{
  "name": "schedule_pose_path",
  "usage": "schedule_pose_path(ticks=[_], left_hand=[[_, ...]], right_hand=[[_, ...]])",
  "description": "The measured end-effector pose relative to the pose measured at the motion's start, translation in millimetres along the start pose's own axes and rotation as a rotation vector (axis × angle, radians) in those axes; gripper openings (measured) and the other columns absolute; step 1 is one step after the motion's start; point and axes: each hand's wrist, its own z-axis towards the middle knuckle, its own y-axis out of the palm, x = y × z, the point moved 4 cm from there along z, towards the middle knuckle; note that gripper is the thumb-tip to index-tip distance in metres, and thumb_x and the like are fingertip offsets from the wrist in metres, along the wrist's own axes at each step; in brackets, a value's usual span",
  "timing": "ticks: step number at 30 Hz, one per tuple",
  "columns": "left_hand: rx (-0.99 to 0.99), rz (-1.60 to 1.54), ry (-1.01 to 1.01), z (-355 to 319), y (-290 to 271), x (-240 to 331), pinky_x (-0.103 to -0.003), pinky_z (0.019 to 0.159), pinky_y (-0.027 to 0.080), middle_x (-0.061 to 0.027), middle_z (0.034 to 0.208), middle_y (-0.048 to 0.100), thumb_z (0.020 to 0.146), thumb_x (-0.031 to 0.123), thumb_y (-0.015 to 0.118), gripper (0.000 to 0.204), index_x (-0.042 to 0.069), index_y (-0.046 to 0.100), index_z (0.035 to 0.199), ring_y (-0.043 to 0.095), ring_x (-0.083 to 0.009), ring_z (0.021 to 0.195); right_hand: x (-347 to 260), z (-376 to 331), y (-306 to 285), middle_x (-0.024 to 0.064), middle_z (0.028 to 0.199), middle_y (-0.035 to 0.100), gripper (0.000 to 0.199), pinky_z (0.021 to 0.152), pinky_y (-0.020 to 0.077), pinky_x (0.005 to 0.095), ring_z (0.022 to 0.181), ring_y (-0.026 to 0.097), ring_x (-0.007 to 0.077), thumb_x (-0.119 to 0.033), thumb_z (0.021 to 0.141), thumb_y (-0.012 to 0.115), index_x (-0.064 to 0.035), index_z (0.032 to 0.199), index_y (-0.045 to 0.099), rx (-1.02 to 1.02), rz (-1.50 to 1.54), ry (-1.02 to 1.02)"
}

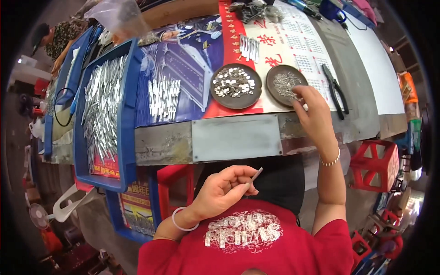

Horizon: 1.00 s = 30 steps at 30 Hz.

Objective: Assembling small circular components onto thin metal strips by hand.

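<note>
My left hand (224, 190) is in front of my body, below the table edge, with thumb and fingers closed on a thin metal strip (256, 174). One end of the strip sticks out past the fingertips. Over the right rim of a round brown dish (274, 73) is my right hand (314, 110), its thumb and forefinger curled but a little apart. Tiny silvery parts (285, 85) lie in that dish, close to the fingertips. I cannot see anything between them. To its left, a second brown dish (220, 101) holds small flat metal discs (234, 82).
A blue tray (130, 105) of long metal strips stands at the left. Strips (164, 98) lie in a row beside it, with a smaller group (249, 49) behind the dishes. Black-handled pliers (335, 91) lie at right. A pale plate (236, 137) lines the table's front edge.
</note>
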Motion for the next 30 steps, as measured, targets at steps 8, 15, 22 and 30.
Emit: schedule_pose_path(ticks=[8, 15, 22, 30], left_hand=[[0.158, 0.065, 0.121, 8, -8, 0, -0.023, 0.073, 0.048, -0.0049, 0.086, 0.057, 0.096, 0.010, 0.045, 0.028, -0.004, 0.049, 0.120, 0.059, -0.0106, 0.078], [0.216, -0.231, 0.034, 15, -20, -13, -0.019, 0.057, 0.040, -0.0010, 0.074, 0.052, 0.097, 0.018, 0.047, 0.022, 0.000, 0.053, 0.108, 0.049, -0.0071, 0.062], [0.233, -0.322, 0.002, 23, -20, -17, -0.021, 0.053, 0.040, -0.0043, 0.072, 0.052, 0.096, 0.016, 0.046, 0.020, -0.001, 0.054, 0.101, 0.048, -0.0107, 0.056], [0.167, -0.461, -0.067, 26, -12, -22, -0.022, 0.052, 0.041, -0.0050, 0.073, 0.054, 0.096, 0.015, 0.046, 0.019, -0.002, 0.054, 0.101, 0.049, -0.0109, 0.055]], right_hand=[[28, 35, 22, 0.0165, 0.077, 0.056, 0.009, 0.067, 0.0437, 0.0444, 0.075, 0.056, 0.0366, -0.006, 0.078, 0.057, 0.0000, 0.081, 0.052, -0.216, -0.214, -0.062], [31, 34, 13, 0.0184, 0.077, 0.057, 0.008, 0.066, 0.0430, 0.0436, 0.074, 0.056, 0.0371, -0.006, 0.081, 0.054, 0.0006, 0.080, 0.049, -0.096, -0.070, -0.040], [35, 37, 7, 0.0138, 0.068, 0.056, 0.010, 0.058, 0.0425, 0.0313, 0.060, 0.054, 0.0207, -0.007, 0.082, 0.057, 0.0022, 0.082, 0.054, -0.046, 0.203, 0.148], [61, 37, 11, -0.0033, 0.071, 0.053, 0.011, 0.054, 0.0356, 0.0178, 0.059, 0.043, 0.0026, -0.012, 0.089, 0.057, -0.0018, 0.085, 0.059, -0.119, 0.763, 0.365]])
